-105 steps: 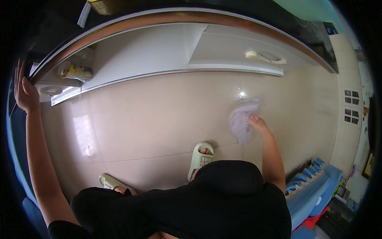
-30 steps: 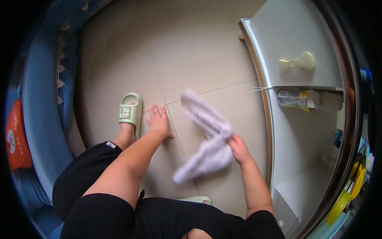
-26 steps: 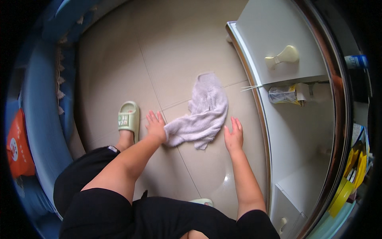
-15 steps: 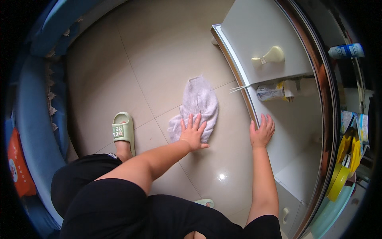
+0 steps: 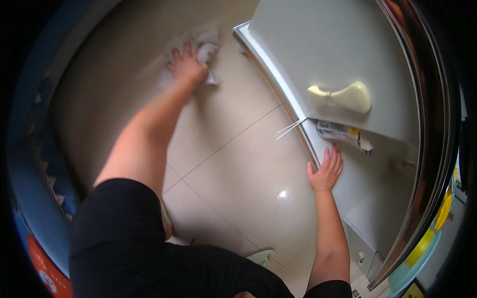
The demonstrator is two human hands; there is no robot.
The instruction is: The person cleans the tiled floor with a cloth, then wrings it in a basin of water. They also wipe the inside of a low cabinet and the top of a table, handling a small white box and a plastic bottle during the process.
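My left hand [image 5: 189, 68] reaches far out over the floor, pressing on a pale lilac cloth [image 5: 204, 36]. Its fingers are spread across the cloth, which looks crumpled and is smeared by motion. On the white lower ledge [image 5: 314, 141] of a cabinet rests my right hand [image 5: 326, 171], flat, with the fingers stretched out and the thumb at the ledge's edge. Just beyond this hand lies a crumpled clear packet [image 5: 340, 133] with yellow and dark print. Thin white sticks [image 5: 290, 128] jut over the ledge.
The cabinet's grey door [image 5: 343, 49] carries a cream handle [image 5: 343, 97]. Glossy beige tiles [image 5: 233, 164] cover the floor. A blue sofa [image 5: 37, 179] curves along the left, with a red bag [image 5: 47, 268] below. A pale green slipper [image 5: 263, 257] shows near my body. Yellow items [image 5: 420, 248] sit at right.
My left hand has slid the cloth forward and to the left across the tiles, and the cloth is more bunched. My body leans further forward. My right hand stays on the ledge.
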